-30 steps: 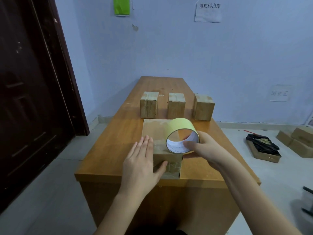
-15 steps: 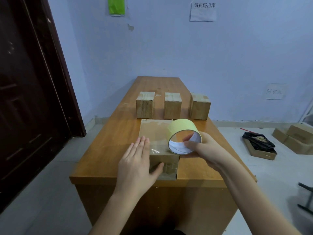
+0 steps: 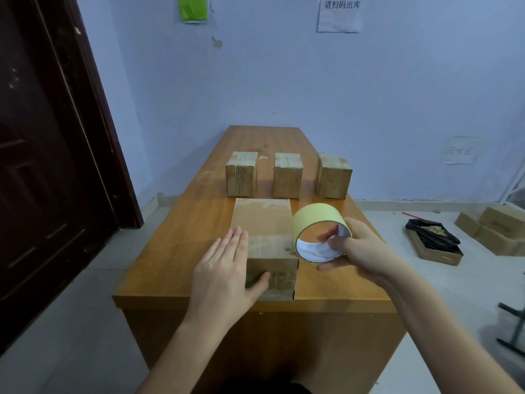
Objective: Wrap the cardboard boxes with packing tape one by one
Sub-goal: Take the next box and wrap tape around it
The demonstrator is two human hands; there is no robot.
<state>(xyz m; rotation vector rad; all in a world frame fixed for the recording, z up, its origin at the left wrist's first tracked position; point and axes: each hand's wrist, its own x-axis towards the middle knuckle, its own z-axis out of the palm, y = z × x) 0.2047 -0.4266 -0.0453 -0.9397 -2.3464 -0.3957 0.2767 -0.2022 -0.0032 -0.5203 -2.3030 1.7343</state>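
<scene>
A cardboard box (image 3: pixel 262 223) lies near the front edge of the wooden table (image 3: pixel 181 240). My left hand (image 3: pixel 224 268) presses flat on the box's left side, fingers straight, thumb on its front face. My right hand (image 3: pixel 358 251) grips a wide yellow roll of packing tape (image 3: pixel 315 220) at the box's right edge, fingers inside the core. A strip of clear tape crosses the box top. Three smaller boxes, left (image 3: pixel 241 174), middle (image 3: pixel 287 175) and right (image 3: pixel 333 176), stand in a row behind.
A dark door (image 3: pixel 42 166) stands at the left. On the floor at the right lie an open box with black material (image 3: pixel 433 245) and more cardboard boxes (image 3: pixel 494 228). A blue wall rises behind the table.
The tape roll in my right hand has shifted slightly right, off the box top to its right edge. My left hand stays pressed on the box.
</scene>
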